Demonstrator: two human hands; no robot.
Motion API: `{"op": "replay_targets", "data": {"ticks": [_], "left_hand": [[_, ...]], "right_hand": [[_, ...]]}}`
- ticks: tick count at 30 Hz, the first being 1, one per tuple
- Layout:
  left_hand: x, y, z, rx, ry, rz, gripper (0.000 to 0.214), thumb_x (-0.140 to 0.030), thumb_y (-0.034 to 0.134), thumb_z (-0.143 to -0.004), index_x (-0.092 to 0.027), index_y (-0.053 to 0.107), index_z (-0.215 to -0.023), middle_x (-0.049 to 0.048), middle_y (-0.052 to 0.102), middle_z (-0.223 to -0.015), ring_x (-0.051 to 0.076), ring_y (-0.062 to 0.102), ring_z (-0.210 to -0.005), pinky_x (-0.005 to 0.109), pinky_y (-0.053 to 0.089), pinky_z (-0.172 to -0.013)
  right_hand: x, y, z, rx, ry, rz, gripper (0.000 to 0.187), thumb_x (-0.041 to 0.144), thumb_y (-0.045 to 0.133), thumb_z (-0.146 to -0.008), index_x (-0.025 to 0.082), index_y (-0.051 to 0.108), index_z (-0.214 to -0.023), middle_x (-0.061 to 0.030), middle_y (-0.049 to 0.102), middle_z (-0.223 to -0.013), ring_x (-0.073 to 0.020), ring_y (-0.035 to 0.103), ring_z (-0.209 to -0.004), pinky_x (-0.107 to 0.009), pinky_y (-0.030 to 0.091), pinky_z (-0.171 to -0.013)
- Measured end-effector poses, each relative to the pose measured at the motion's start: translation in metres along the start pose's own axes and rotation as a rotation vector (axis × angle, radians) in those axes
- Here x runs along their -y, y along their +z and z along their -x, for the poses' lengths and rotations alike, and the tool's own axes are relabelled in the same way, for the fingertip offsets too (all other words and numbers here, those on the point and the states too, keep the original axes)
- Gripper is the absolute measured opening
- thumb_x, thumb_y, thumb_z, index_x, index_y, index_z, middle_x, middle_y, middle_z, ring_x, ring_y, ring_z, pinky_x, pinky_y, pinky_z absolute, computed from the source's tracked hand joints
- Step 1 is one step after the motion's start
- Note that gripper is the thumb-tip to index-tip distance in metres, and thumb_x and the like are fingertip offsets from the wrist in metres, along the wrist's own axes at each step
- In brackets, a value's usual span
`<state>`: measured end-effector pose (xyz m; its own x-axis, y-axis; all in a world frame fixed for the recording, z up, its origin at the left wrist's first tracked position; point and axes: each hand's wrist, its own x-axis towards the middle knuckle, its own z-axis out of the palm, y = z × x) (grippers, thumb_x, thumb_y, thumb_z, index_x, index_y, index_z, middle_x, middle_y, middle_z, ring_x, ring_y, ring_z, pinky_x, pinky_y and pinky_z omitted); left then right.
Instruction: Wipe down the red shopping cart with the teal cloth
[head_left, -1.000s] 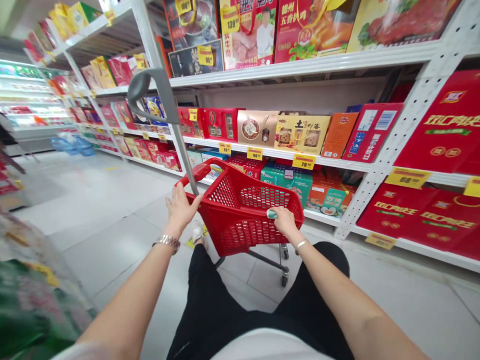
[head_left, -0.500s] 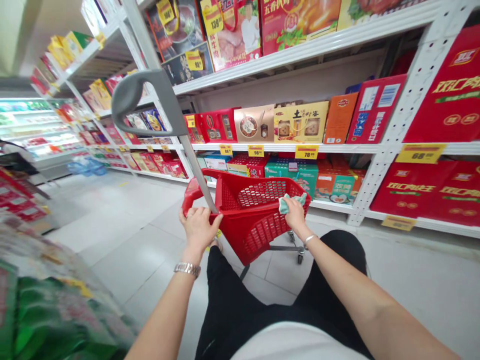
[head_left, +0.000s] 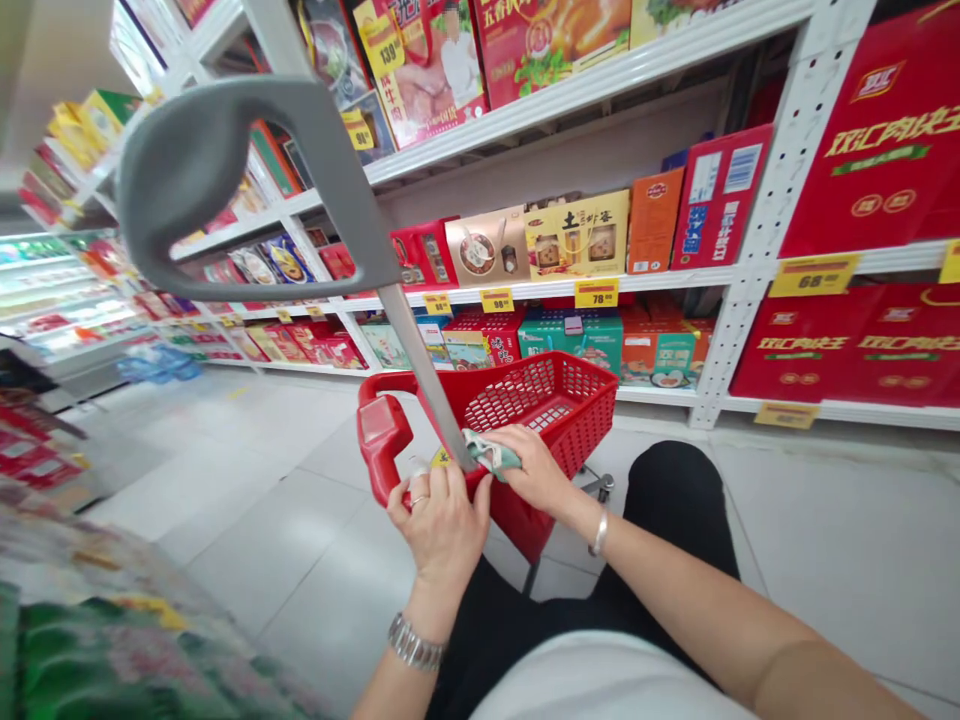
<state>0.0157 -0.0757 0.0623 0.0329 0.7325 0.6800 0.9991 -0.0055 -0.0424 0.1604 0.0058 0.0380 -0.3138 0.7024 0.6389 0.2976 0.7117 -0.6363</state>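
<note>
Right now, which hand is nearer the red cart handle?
The left hand is nearer, gripping the red cart handle. The right hand is farther, beyond the gray pole, pinching a green cloth.

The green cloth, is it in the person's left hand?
No, the right hand holds the green cloth, and the left hand is on the red rim of the shopping cart.

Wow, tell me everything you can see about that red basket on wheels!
The red basket looks like plastic, with rows of small holes in its sides. It sits on a wheeled frame, and one caster shows. A thin grey pole rises at a tilt from it to a curved grey handle. A thick red grip forms one end of the rim. The left hand holds the near side, and the right hand rests at the edge, pinching a green cloth.
</note>
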Motion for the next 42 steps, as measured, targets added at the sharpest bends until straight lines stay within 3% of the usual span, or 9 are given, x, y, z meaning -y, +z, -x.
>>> {"op": "replay_targets", "data": {"ticks": [3, 9, 14, 17, 20, 24, 27, 31, 42], "left_hand": [[0.002, -0.003, 0.006, -0.006, 0.045, -0.032, 0.033, -0.045, 0.049, -0.094, -0.020, 0.068, -0.105, 0.0118, 0.066, -0.084, 0.032, 0.056, -0.091, 0.056, 0.030, -0.095], [0.013, -0.002, 0.009, -0.051, 0.093, -0.131, 0.032, -0.047, 0.050, -0.094, -0.021, 0.067, -0.098, 0.0103, 0.065, -0.081, 0.029, 0.053, -0.082, 0.053, 0.031, -0.093], [0.018, -0.005, 0.006, -0.060, 0.141, -0.171, 0.032, -0.049, 0.051, -0.093, -0.021, 0.066, -0.091, 0.0090, 0.065, -0.077, 0.028, 0.053, -0.080, 0.051, 0.032, -0.091], [0.018, -0.005, 0.003, -0.051, 0.131, -0.143, 0.032, -0.051, 0.051, -0.092, -0.022, 0.066, -0.091, 0.0089, 0.064, -0.077, 0.029, 0.053, -0.081, 0.051, 0.031, -0.091], [0.019, -0.003, -0.001, -0.060, 0.099, -0.106, 0.033, -0.053, 0.052, -0.091, -0.023, 0.064, -0.085, 0.0089, 0.063, -0.075, 0.030, 0.053, -0.083, 0.052, 0.031, -0.092], [0.026, 0.002, -0.003, -0.091, 0.095, -0.078, 0.034, -0.054, 0.052, -0.090, -0.023, 0.061, -0.078, 0.0083, 0.061, -0.074, 0.029, 0.053, -0.083, 0.051, 0.031, -0.093], [0.033, 0.003, -0.004, -0.083, 0.111, -0.100, 0.034, -0.054, 0.053, -0.091, -0.023, 0.062, -0.079, 0.0079, 0.063, -0.075, 0.029, 0.053, -0.082, 0.050, 0.031, -0.093], [0.039, 0.000, -0.005, -0.057, 0.129, -0.132, 0.035, -0.054, 0.052, -0.092, -0.023, 0.064, -0.081, 0.0076, 0.063, -0.073, 0.029, 0.054, -0.082, 0.049, 0.031, -0.093], [0.041, 0.003, -0.013, -0.005, 0.135, -0.057, 0.040, -0.055, 0.051, -0.093, -0.021, 0.066, -0.080, 0.0093, 0.064, -0.075, 0.029, 0.053, -0.083, 0.048, 0.030, -0.092]], "right_hand": [[-0.029, -0.007, 0.001, 0.022, 0.065, 0.140, 0.025, 0.030, 0.049, -0.099, 0.020, 0.072, -0.100, -0.0062, 0.071, -0.097, -0.0208, 0.060, -0.092, -0.034, 0.041, -0.088], [-0.084, -0.032, 0.013, -0.020, 0.187, 0.378, 0.022, 0.031, 0.052, -0.096, 0.020, 0.071, -0.096, -0.0064, 0.072, -0.096, -0.0224, 0.059, -0.094, -0.037, 0.036, -0.095], [-0.107, -0.060, 0.011, 0.004, 0.251, 0.476, 0.026, 0.030, 0.051, -0.097, 0.022, 0.065, -0.077, -0.0033, 0.068, -0.079, -0.0201, 0.057, -0.079, -0.035, 0.038, -0.091], [-0.093, -0.056, 0.005, 0.000, 0.268, 0.512, 0.029, 0.033, 0.054, -0.096, 0.021, 0.062, -0.071, -0.0052, 0.067, -0.076, -0.0206, 0.056, -0.076, -0.034, 0.039, -0.085], [-0.052, -0.031, -0.001, 0.060, 0.197, 0.503, 0.026, 0.035, 0.057, -0.095, 0.020, 0.064, -0.075, -0.0053, 0.068, -0.078, -0.0202, 0.058, -0.076, -0.032, 0.037, -0.079], [0.003, 0.007, -0.008, 0.078, 0.076, 0.360, 0.017, 0.036, 0.056, -0.097, 0.023, 0.068, -0.098, -0.0022, 0.072, -0.089, -0.0186, 0.062, -0.082, -0.029, 0.036, -0.074], [0.012, 0.018, -0.008, 0.083, -0.003, 0.345, 0.022, 0.039, 0.056, -0.098, 0.022, 0.068, -0.105, -0.0035, 0.072, -0.092, -0.0192, 0.062, -0.085, -0.030, 0.036, -0.074], [-0.018, 0.008, -0.001, 0.098, -0.056, 0.420, 0.028, 0.041, 0.052, -0.098, 0.019, 0.068, -0.095, -0.0061, 0.070, -0.087, -0.0204, 0.059, -0.082, -0.030, 0.035, -0.074], [-0.116, -0.072, 0.012, 0.133, 0.216, 0.645, 0.030, 0.038, 0.049, -0.099, 0.017, 0.065, -0.084, -0.0086, 0.070, -0.086, -0.0205, 0.058, -0.080, -0.030, 0.030, -0.072]]}}
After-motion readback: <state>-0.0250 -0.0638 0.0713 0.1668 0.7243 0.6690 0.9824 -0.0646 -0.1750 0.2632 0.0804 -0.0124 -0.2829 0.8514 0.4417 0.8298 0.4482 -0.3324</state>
